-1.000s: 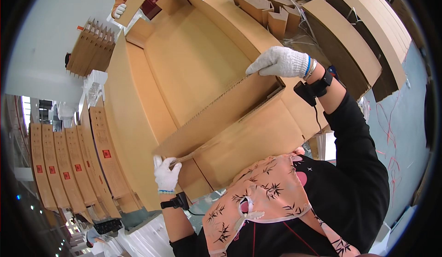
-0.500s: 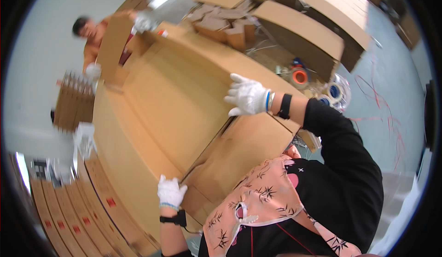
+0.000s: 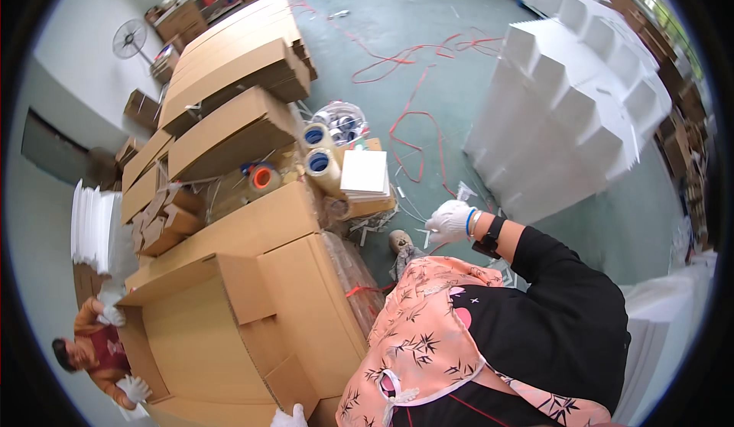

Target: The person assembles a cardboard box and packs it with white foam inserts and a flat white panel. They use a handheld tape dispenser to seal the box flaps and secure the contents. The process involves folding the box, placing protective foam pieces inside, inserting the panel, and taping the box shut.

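A large brown cardboard box (image 3: 202, 335) lies at the lower left, its top open and its flaps folded outward. My left hand (image 3: 289, 418), in a white glove, shows only in part at the lower edge, by the box's near flap (image 3: 292, 385); its grip is cut off from view. My right hand (image 3: 451, 220), also gloved, hangs over the floor away from the box. Its fingers are loosely bent and apart, with nothing in them. Nearest to it are a stack of white square pieces (image 3: 364, 173) and scraps on the floor.
A co-worker (image 3: 99, 350) in white gloves stands at the box's far end. Behind the box are flat cartons (image 3: 229, 121), tape rolls (image 3: 321, 163) and an orange-cored tape roll (image 3: 262, 177). Tall white foam-like stacks (image 3: 558, 113) stand at right. Red strapping (image 3: 420, 144) lies across the floor.
My view has swung to the right, so the box now sits lower left. My right hand has left the box and moved out over the floor. The co-worker's raised flap is down.
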Action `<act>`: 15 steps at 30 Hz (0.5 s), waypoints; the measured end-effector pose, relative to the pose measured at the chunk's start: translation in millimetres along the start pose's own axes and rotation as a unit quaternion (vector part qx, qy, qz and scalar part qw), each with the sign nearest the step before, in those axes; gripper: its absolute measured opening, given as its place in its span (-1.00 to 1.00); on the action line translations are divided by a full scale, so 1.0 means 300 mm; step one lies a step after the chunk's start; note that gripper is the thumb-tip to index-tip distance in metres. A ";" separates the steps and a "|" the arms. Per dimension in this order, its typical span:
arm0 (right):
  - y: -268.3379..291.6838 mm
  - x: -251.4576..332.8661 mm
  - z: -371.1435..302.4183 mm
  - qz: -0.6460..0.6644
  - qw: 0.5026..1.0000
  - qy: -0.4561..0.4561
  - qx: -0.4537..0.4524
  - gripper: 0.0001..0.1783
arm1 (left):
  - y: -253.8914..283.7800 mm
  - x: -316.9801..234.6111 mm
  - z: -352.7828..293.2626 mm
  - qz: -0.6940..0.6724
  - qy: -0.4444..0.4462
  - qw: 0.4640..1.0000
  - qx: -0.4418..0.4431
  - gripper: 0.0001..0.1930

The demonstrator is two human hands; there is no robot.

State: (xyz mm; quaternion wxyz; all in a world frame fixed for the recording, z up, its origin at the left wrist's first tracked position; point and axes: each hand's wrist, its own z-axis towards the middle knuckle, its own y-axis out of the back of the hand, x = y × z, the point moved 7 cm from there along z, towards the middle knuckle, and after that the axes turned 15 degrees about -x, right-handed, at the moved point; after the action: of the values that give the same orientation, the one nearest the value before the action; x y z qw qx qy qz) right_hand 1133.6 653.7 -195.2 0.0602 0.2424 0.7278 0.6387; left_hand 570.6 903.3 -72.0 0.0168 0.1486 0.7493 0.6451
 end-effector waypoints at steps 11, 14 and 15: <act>0.664 -0.634 -0.545 0.019 0.935 -0.282 -0.216 -0.50 | 0.063 -0.001 0.089 0.116 -0.024 0.988 -0.096 -0.46; 0.916 -0.921 -0.893 -0.025 0.865 -0.347 -0.361 -0.56 | 0.107 -0.065 0.048 0.167 -0.043 0.970 -0.173 -0.40; 0.978 -1.041 -1.063 -0.084 0.813 -0.435 -0.378 -0.57 | 0.144 -0.128 0.026 0.184 -0.038 0.960 -0.209 -0.37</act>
State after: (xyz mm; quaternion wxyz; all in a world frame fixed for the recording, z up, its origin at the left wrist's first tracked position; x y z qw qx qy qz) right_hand 1361.4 252.0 73.3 0.5104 0.3910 0.3448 0.6839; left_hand 617.7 906.9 -37.8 -0.0432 0.3020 0.5565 0.7728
